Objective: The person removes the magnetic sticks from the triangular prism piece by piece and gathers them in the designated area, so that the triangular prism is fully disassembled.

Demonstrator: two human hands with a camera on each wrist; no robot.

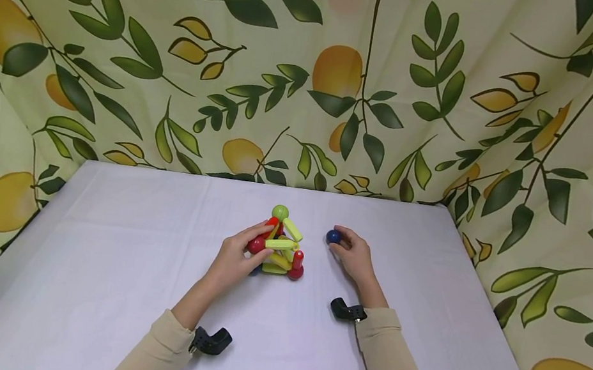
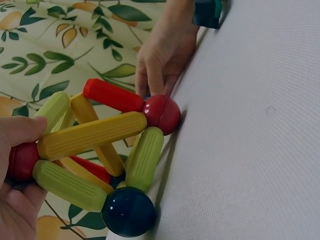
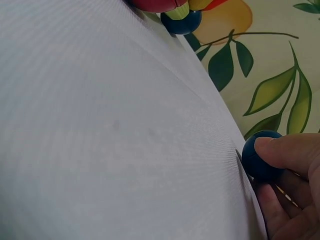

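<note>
My left hand (image 1: 229, 258) grips a red ball (image 1: 256, 245) at the left corner of a framework of toy rods and balls, thumb and fingers on either side of it. Yellow and green rods (image 2: 92, 135) link that ball to others, including a dark blue ball (image 2: 129, 212) at a lower corner. A green ball (image 1: 280, 212) tops the far side. From another red ball (image 2: 162, 115) sticks a red rod (image 2: 112, 95) with a free end. Off to the right, my right hand (image 1: 357, 259) pinches a loose blue ball (image 3: 260, 157) close over the cloth.
A white cloth (image 1: 142, 277) covers the table. Behind and along both sides hangs a curtain (image 1: 263, 102) printed with leaves and fruit. Each wrist wears a black camera mount, the left one (image 1: 211, 341) and the right one (image 1: 348, 310) both low over the table.
</note>
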